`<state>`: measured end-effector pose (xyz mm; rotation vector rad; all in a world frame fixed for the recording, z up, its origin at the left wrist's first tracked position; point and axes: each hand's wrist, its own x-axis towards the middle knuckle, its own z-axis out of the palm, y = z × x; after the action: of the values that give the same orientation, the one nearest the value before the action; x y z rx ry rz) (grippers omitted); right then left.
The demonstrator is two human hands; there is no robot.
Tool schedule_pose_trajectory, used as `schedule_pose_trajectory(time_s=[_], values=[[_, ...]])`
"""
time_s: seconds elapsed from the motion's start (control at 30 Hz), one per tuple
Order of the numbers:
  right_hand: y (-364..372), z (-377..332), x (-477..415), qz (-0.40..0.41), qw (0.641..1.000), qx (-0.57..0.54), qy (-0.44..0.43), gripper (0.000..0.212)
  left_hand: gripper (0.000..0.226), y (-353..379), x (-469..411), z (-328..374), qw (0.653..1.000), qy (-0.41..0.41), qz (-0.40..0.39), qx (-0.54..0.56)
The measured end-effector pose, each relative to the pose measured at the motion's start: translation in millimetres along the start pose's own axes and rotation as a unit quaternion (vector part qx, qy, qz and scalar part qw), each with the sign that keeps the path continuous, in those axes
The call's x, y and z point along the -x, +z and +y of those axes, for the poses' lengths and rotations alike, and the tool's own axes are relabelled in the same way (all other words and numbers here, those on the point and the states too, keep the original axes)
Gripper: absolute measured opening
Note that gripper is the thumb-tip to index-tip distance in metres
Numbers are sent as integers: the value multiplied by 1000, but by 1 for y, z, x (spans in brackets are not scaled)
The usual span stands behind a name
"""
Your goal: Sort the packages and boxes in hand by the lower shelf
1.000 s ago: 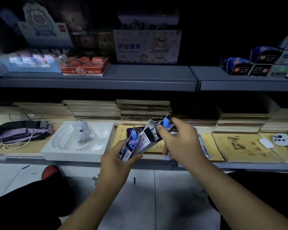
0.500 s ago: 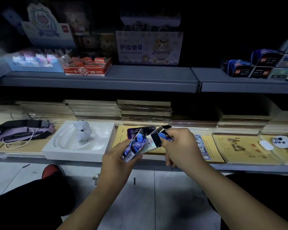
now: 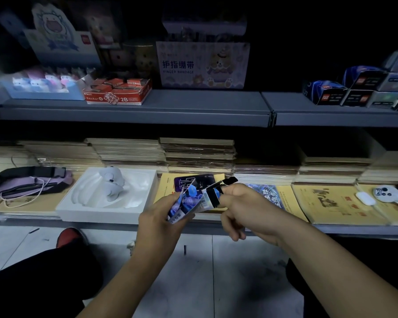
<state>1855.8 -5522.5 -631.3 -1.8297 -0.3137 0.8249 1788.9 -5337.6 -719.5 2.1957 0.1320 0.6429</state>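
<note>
**Small carton held between both hands, its long axis running left hand to right hand**

Head view: the left hand [image 3: 161, 220] grips the lower end of a small blue-and-white carton [image 3: 191, 203], fingers curled round it from below. The right hand [image 3: 241, 207] pinches the upper end, where a black flap [image 3: 225, 181] stands open just above its forefinger. The carton lies tilted, low at the left hand and rising up and away toward the right hand, so each hand has one end and neither is nearer than the other. In the dim light, whether the right thumb sits inside the open end or only against it is hard to tell.

Just beyond the hands, a dark purple card [image 3: 194, 180] lies flat on a yellow booklet [image 3: 168, 189]. To the left of the left hand sits a white tray [image 3: 78, 203]; past the right hand, a white controller [image 3: 387, 193].
</note>
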Motion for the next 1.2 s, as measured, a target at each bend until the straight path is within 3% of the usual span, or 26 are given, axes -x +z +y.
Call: schedule_pose_trajectory(time_s=[0.17, 0.3, 0.37, 0.47, 0.6, 0.8, 1.2], values=[[1, 6, -2, -23, 999, 2, 34, 43, 42, 0, 2, -4, 999, 33, -22, -28], [1, 2, 0, -34, 998, -27, 39, 16, 45, -3, -1, -5, 997, 29, -54, -54], [1, 1, 0, -37, 998, -28, 39, 18, 44, -1, -1, -7, 995, 28, -75, -53], [-1, 4, -7, 34, 999, 36, 17, 27, 43, 1, -2, -7, 995, 25, -82, -59], [-3, 8, -10, 134, 988, 76, -9, 19, 46, -2, -6, -7, 995, 17, -76, -66], [1, 5, -3, 99, 994, -38, 3, 39, 48, -3, -4, -7, 995, 18, -70, -62], [4, 1, -2, 30, 999, -28, 26, 41, 45, -4, -2, -2, 997, 32, -48, -48]])
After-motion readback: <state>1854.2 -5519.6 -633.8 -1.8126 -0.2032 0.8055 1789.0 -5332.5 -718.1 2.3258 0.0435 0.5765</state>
